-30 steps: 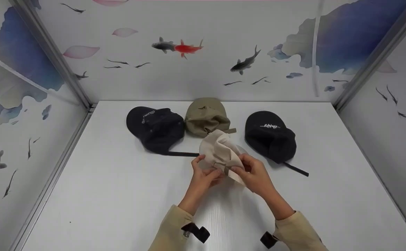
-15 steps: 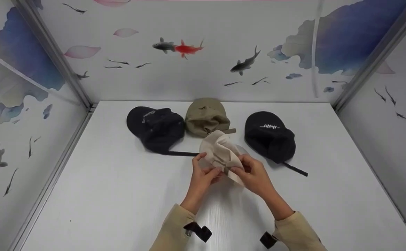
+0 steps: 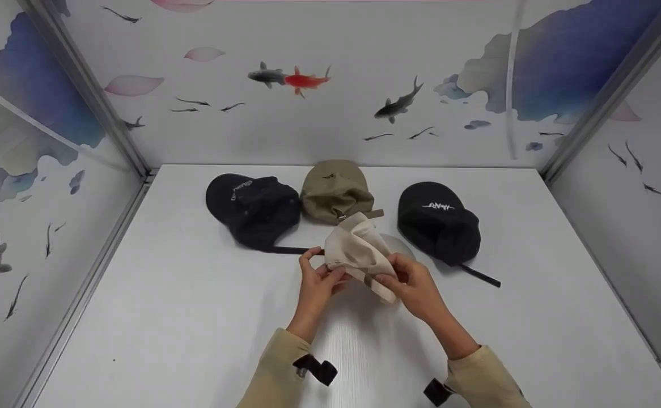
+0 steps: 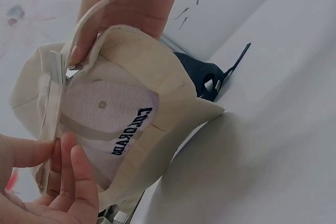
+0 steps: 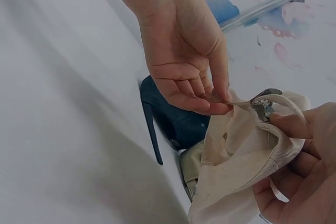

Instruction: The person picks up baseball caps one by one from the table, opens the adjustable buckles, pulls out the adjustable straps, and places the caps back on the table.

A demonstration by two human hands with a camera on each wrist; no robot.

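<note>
In the head view both hands hold a cream cap (image 3: 356, 243) above the table, its inside turned toward the wrists. My left hand (image 3: 314, 286) pinches the cap's back strap between thumb and fingers, as the left wrist view shows at close range. My right hand (image 3: 418, 286) grips the other side of the back opening, its thumb by the metal buckle (image 5: 262, 109). A loose strap end (image 4: 93, 17) curves up past the buckle. Dark lettering (image 4: 132, 130) shows through inside the crown.
On the white table (image 3: 155, 317), a navy cap (image 3: 257, 209) lies at back left, an olive cap (image 3: 336, 190) at back middle and a black cap (image 3: 438, 221) at back right. The navy cap's strap reaches toward my left hand. Printed walls (image 3: 330, 130) enclose the table.
My left hand has shifted a little left, away from the right hand, still pinching the strap. More of the strap shows between the hands. The right hand stays nearly in place.
</note>
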